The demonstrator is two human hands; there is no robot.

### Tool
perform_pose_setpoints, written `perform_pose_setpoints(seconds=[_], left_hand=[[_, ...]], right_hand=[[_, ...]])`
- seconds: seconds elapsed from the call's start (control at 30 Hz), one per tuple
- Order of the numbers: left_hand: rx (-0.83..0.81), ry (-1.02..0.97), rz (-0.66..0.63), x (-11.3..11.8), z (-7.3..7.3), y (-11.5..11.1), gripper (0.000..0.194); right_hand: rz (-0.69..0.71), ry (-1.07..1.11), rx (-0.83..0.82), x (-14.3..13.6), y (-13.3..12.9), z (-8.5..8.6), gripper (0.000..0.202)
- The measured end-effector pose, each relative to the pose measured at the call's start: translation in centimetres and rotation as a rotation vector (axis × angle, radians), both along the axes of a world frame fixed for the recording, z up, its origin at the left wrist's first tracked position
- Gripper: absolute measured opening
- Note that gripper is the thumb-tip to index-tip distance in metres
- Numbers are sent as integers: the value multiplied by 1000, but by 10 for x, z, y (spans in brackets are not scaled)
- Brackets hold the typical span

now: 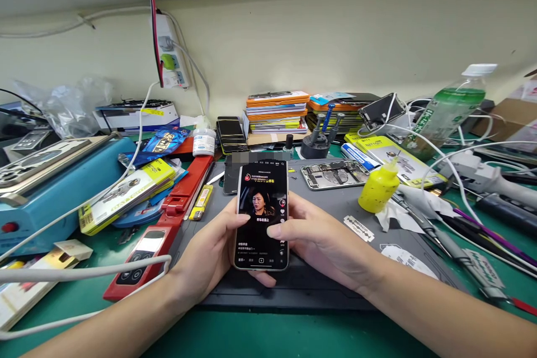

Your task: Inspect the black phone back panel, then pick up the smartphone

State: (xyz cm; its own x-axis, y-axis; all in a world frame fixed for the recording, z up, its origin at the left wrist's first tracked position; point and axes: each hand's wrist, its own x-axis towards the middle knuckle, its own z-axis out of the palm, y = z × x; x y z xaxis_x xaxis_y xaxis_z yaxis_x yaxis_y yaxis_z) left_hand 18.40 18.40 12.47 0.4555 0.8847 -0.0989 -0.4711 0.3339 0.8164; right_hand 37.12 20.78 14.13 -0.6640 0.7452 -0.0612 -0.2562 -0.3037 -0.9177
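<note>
Head view: we are grasping a lit phone [257, 235] between both hands, upright in format, near the front of a dark mat [302, 293]. Our left hand [210, 243] is gripping its left edge, thumb lying over the glass; our right hand [325, 229] is supporting the right side, thumb reaching over the lower part of the screen. Whether that right thumb is pressing, we cannot tell. Fingertips are showing below the phone's bottom edge. The screen is displaying a dark video page with a person in the middle.

Behind the lit phone, a dark handset [230, 175] is lying partly hidden. To its right, a phone with exposed insides [335, 174] is resting on the mat. Near our right hand, a yellow squeeze bottle [378, 189] is standing upright, white tissue [398, 218] just beside it; a blade packet [358, 229] is lying closer in.

Left of our left hand, a red device [145, 254] is sitting on the green surface [260, 335]. Toward the wall, we are seeing a white tub [204, 141], a screwdriver stand [316, 144] and stacked boxes [277, 112]; far right, a green-labelled bottle [448, 112] is leaning.
</note>
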Motion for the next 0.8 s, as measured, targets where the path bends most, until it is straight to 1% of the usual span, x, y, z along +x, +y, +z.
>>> perform_pose_setpoints(seconds=[0.13, 0.3, 0.57, 0.8], left_hand=[[-14, 17, 18, 0, -2, 1, 45], [-18, -4, 10, 1, -2, 1, 47], [-39, 30, 28, 2, 1, 1, 50], [-51, 16, 26, 1, 2, 0, 50]], right_hand=[[-15, -15, -15, 1, 0, 0, 41], [16, 11, -1, 0, 2, -1, 45], [36, 31, 13, 1, 3, -3, 46], [13, 23, 2, 0, 2, -1, 47]])
